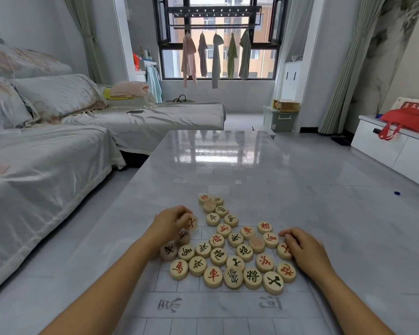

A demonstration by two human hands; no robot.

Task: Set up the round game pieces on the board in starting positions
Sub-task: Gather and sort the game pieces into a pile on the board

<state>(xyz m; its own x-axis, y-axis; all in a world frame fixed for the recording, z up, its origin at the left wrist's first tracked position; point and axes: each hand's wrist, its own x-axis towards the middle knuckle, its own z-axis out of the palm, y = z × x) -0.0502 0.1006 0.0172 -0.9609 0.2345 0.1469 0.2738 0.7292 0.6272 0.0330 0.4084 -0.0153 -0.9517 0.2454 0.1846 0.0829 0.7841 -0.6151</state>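
Observation:
Several round wooden pieces point(230, 252) with red or green characters lie jumbled in a heap on a pale, nearly see-through board sheet point(218, 305) spread over the table. My left hand point(171, 221) is at the heap's left edge, its fingers closed on a tilted red-marked piece point(191, 222). My right hand point(305, 247) rests at the heap's right edge with its fingertips curled over a piece point(288, 236); whether it grips that piece is unclear. Another red-marked piece point(284, 250) lies partly under that hand.
The glossy grey table point(228, 160) stretches away from me. A covered sofa point(46, 151) stands to the left and a white cabinet point(397, 146) with a red bag point(406, 119) to the right. Clothes hang at the window point(218, 37).

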